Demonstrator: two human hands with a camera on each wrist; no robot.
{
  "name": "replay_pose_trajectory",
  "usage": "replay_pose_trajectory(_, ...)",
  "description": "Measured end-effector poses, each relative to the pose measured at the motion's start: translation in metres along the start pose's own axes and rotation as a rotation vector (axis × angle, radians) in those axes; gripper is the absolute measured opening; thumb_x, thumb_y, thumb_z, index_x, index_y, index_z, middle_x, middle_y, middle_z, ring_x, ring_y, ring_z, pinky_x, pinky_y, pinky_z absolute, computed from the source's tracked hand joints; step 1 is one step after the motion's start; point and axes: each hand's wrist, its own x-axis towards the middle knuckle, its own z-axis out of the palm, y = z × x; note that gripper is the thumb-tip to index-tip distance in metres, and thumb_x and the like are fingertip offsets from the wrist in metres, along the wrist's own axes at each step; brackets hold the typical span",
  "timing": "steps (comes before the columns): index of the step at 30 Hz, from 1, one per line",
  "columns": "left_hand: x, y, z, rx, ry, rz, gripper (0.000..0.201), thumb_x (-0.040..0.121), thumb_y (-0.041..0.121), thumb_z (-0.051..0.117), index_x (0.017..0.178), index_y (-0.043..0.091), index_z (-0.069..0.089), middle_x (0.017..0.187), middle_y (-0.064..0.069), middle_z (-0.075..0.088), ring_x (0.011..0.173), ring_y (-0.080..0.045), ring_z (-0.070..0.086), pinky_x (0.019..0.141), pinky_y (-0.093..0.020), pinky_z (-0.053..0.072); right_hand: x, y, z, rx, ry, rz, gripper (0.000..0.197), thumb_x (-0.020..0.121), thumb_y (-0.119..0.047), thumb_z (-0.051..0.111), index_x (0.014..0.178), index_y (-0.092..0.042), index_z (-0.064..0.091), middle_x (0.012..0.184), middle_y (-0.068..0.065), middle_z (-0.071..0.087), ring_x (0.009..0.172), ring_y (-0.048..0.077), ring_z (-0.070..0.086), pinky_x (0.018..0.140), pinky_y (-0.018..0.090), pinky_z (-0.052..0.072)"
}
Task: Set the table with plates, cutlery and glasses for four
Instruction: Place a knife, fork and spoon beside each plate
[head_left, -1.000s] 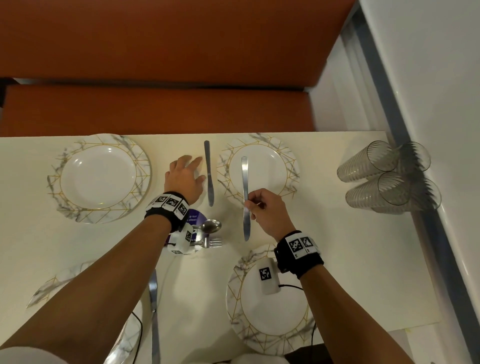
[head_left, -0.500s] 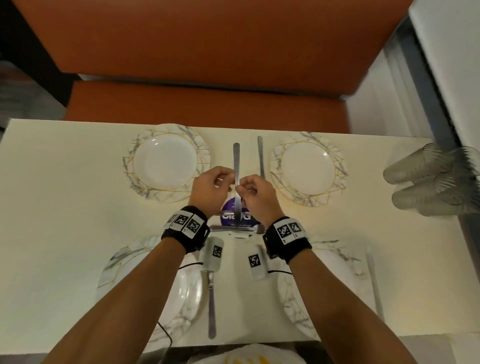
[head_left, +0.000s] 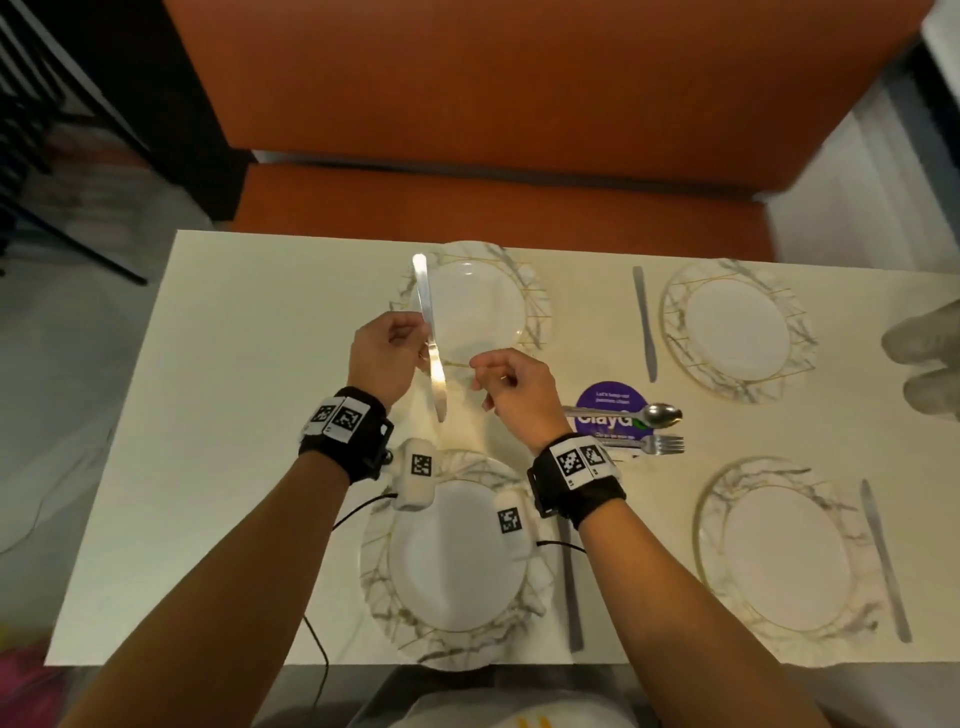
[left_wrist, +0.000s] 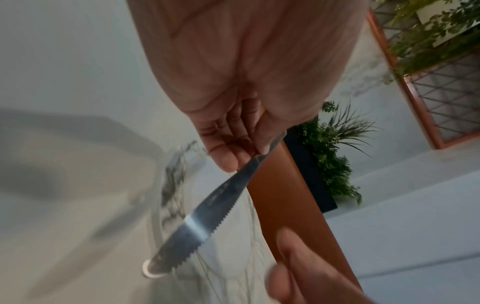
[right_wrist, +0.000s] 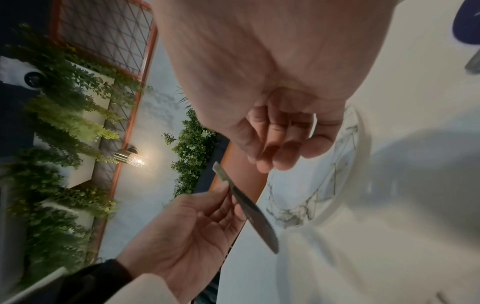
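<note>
My left hand (head_left: 382, 358) pinches a knife (head_left: 429, 332) at the junction of handle and blade, between thumb and fingers. The knife is lifted off the table (head_left: 218, 395), handle pointing to 12 o'clock, serrated blade to 6 o'clock. It crosses the left rim of the far-left plate (head_left: 519, 280).

My right hand (head_left: 511, 389) sits at 3 o'clock of the knife, just beside it. Its fingers are loosely curled and grasp nothing; the right wrist view confirms a bare palm.

Four plates are on the table: far-left, far-right (head_left: 737, 332), near-left (head_left: 452, 566), near-right (head_left: 784, 556). One knife lies at 9 o'clock of the far-right plate (head_left: 644, 322). One lies at 3 o'clock of the near-left plate (head_left: 570, 587). One lies at 3 o'clock of the near-right plate (head_left: 883, 556).

A spoon (head_left: 644, 414) and fork (head_left: 649, 444) rest across a purple coaster (head_left: 613, 410) at table centre. Blurred clear cups (head_left: 924, 358) lie at the 3 o'clock edge.
</note>
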Motion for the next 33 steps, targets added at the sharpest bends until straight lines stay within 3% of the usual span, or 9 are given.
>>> replay_pose_trajectory(4,0.034,-0.007,-0.037,0.106,0.080,-0.022,0.011,0.098,0.009,0.065,0.108,0.007,0.069,0.090,-0.009,0.073,0.069,-0.016,0.068,0.063,-0.025,0.059,0.003,0.004,0.011,-0.036,-0.008,0.013,0.020,0.098,-0.004,0.059,0.103,-0.016,0.074,0.085,0.004,0.074,0.067,0.016,0.063,0.059,0.017,0.049)
replay_pose_trajectory(8,0.070,-0.024,-0.059,0.268,0.110,-0.113,0.016,0.095,0.004,0.061,0.102,0.012,0.074,0.096,-0.008,0.077,0.079,-0.022,0.073,0.083,-0.038,0.062,0.006,0.009,0.008,-0.065,0.020,0.034,0.021,0.098,-0.001,0.057,0.102,-0.013,0.073,0.086,0.007,0.073,0.067,0.017,0.062,0.055,0.015,0.046)
replay_pose_trajectory(12,0.096,-0.038,-0.062,0.425,0.078,-0.168,0.020,0.095,0.007,0.060,0.100,0.013,0.079,0.100,-0.009,0.079,0.093,-0.029,0.076,0.090,-0.041,0.061,0.011,0.017,0.000,-0.064,0.057,0.056,0.020,0.097,0.001,0.058,0.101,-0.012,0.073,0.082,0.004,0.072,0.066,0.019,0.061,0.056,0.017,0.048)
replay_pose_trajectory(19,0.117,-0.046,-0.049,0.517,0.063,-0.131,0.006,0.092,0.008,0.073,0.091,0.009,0.078,0.091,-0.012,0.078,0.080,-0.029,0.076,0.082,-0.042,0.064,0.016,0.024,-0.009,-0.043,0.102,0.116,0.018,0.098,-0.001,0.059,0.102,-0.012,0.073,0.082,0.005,0.072,0.067,0.017,0.061,0.056,0.017,0.048)
replay_pose_trajectory(23,0.115,-0.046,-0.050,0.589,0.052,-0.062,0.007,0.093,0.012,0.074,0.098,0.008,0.076,0.094,-0.013,0.076,0.087,-0.032,0.073,0.087,-0.042,0.062,0.018,0.028,-0.009,-0.035,0.112,0.124,0.018,0.098,-0.001,0.059,0.101,-0.013,0.073,0.079,0.002,0.072,0.064,0.018,0.061,0.057,0.018,0.048)
replay_pose_trajectory(29,0.098,-0.053,-0.059,1.008,-0.001,0.239,0.043,0.090,0.027,0.072,0.132,0.021,0.065,0.138,-0.011,0.054,0.125,-0.039,0.048,0.096,-0.054,0.049,0.021,0.031,-0.008,-0.051,0.107,0.113,0.020,0.098,-0.002,0.059,0.100,-0.016,0.073,0.078,-0.001,0.072,0.062,0.015,0.061,0.059,0.020,0.049)
replay_pose_trajectory(33,0.096,-0.058,-0.062,1.153,-0.055,0.232,0.053,0.090,0.037,0.072,0.141,0.029,0.060,0.147,-0.007,0.047,0.132,-0.038,0.042,0.101,-0.055,0.044,0.019,0.032,-0.008,-0.059,0.102,0.109,0.021,0.098,-0.001,0.059,0.098,-0.018,0.073,0.077,-0.003,0.071,0.062,0.017,0.061,0.060,0.021,0.050)
